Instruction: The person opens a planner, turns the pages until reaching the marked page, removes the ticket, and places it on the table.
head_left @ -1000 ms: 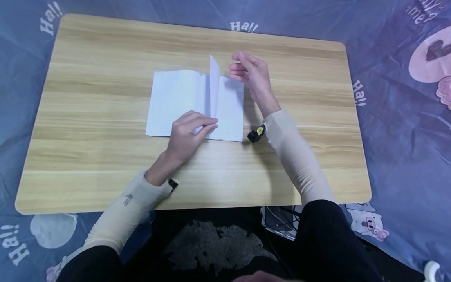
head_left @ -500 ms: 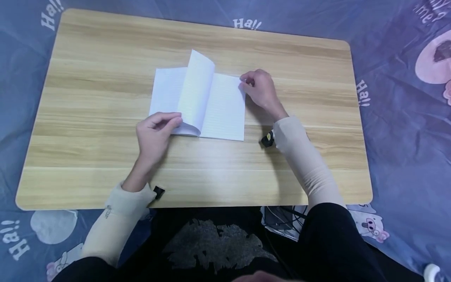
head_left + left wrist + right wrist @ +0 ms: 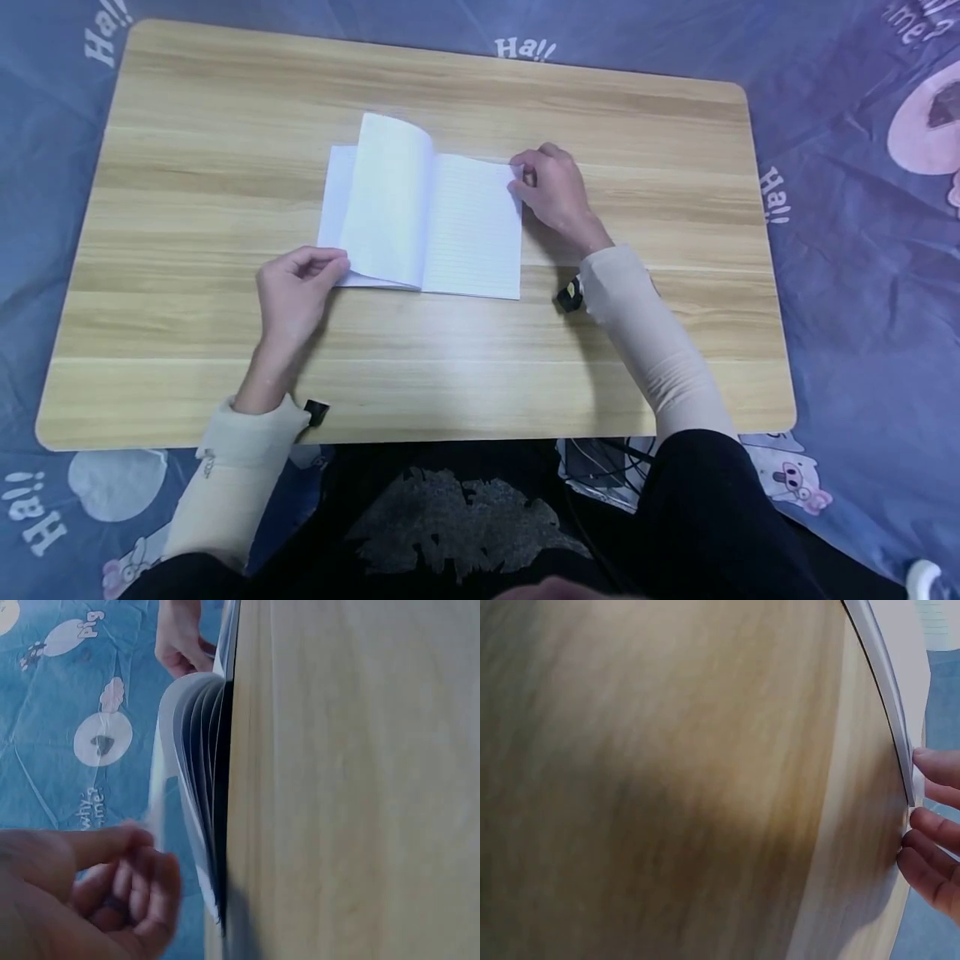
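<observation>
Half a second ago the turning page stood nearer the spine of the notebook (image 3: 420, 221); now it has swung further toward the left of the frame, arching over the left-hand leaf, and the left hand (image 3: 294, 287) has slid leftward along the near edge with it. The right hand (image 3: 553, 190) has barely shifted.

The notebook lies open in the upper middle of the frame, on the wooden tabletop (image 3: 637, 133), lined pages up. The left hand sits at the lower left corner of the book, fingers loosely curled with thumb and forefinger at the corner of the curved page; whether that grip actually pinches the paper or only guides it, I cannot tell. The left wrist view shows the fan of lifted pages (image 3: 196, 780) bowed above the board, with the curled fingers (image 3: 142, 885) just beside them. The right hand is at the upper right corner of the right-hand page, its fingers curled, fingertips (image 3: 930, 802) touching the paper's edge in the wrist view.

Judging by this, a page-turn is in its late half: the leaf is past upright but not yet flat. Finishing would call for laying it down on the left and smoothing it, while the right fingers separate one sheet from the stack under them.
</observation>
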